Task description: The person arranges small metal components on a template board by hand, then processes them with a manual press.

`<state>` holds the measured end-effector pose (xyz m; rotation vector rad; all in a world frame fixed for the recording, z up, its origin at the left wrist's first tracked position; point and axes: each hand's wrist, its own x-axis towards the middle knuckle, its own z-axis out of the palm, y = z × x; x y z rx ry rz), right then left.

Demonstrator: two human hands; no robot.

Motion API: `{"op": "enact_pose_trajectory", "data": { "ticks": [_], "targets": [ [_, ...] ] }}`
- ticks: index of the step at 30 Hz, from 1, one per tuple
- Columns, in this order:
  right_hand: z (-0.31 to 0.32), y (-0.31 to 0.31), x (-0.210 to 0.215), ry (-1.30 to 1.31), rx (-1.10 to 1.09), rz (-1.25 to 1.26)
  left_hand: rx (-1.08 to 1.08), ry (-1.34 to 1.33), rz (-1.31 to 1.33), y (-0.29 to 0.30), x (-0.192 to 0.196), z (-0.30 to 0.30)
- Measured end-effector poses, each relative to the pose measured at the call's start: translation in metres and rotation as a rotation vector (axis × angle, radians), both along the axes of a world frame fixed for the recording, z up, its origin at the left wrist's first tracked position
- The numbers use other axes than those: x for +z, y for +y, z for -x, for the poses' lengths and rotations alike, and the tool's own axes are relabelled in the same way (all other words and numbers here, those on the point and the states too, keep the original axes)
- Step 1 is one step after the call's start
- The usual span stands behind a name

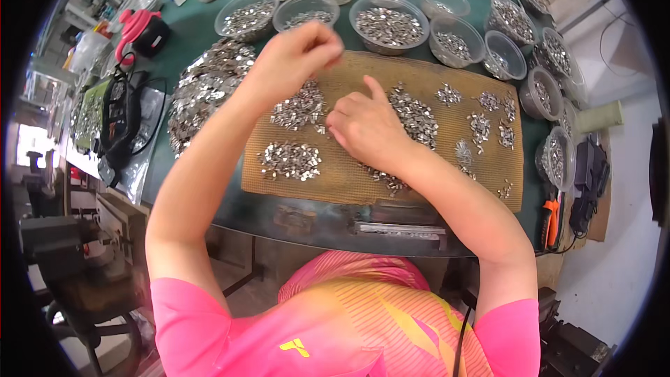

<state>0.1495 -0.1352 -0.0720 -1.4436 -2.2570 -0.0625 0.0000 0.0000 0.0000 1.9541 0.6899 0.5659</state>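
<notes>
A brown woven mat [349, 174] lies on the dark green table [178, 35] and carries several small heaps of shiny metal pieces [291, 160]. My left hand [296, 56] is raised over the mat's far left part, fingers pinched together; whether a piece sits between them I cannot tell. My right hand [364, 126] rests on the mat's middle with fingers curled over the pieces and the thumb pointing up. A large loose pile of metal pieces [206, 87] spreads on the table left of the mat.
Several clear plastic bowls [389, 24] with metal pieces ring the far and right sides of the mat. A pink and black tool [143, 28] and black cables lie at the left. Orange-handled pliers [550, 222] sit at the right edge.
</notes>
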Motion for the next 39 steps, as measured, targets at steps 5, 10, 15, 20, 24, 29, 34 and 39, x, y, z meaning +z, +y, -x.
{"op": "enact_pose_trajectory", "data": {
  "ticks": [5,10,15,20,24,29,34,39],
  "targets": [
    [0.025,-0.001,0.008,0.001,-0.008,-0.004,-0.096,-0.106,-0.020,0.052,0.016,-0.101],
    [0.051,-0.030,0.032,0.250,0.012,0.025,-0.051,-0.210,0.026,0.121,-0.013,-0.178],
    [0.059,-0.067,0.059,0.385,-0.033,0.112,0.016,-0.109,-0.092,0.151,-0.026,-0.180],
    [0.014,-0.079,0.049,0.488,-0.108,0.146,-0.185,0.018,-0.430,0.120,-0.011,-0.119],
    [-0.052,-0.146,0.049,0.589,-0.200,0.155,-0.320,0.223,-0.460,0.000,-0.012,-0.050],
    [-0.053,-0.178,0.045,0.637,-0.269,0.279,-0.232,0.348,-0.529,-0.067,-0.031,0.037],
    [-0.048,-0.198,0.049,0.577,-0.310,0.313,-0.087,0.290,-0.580,-0.088,-0.063,0.046],
    [-0.037,-0.209,0.050,0.498,-0.320,0.274,-0.012,0.219,-0.779,-0.089,-0.074,0.044]
  ]
}}
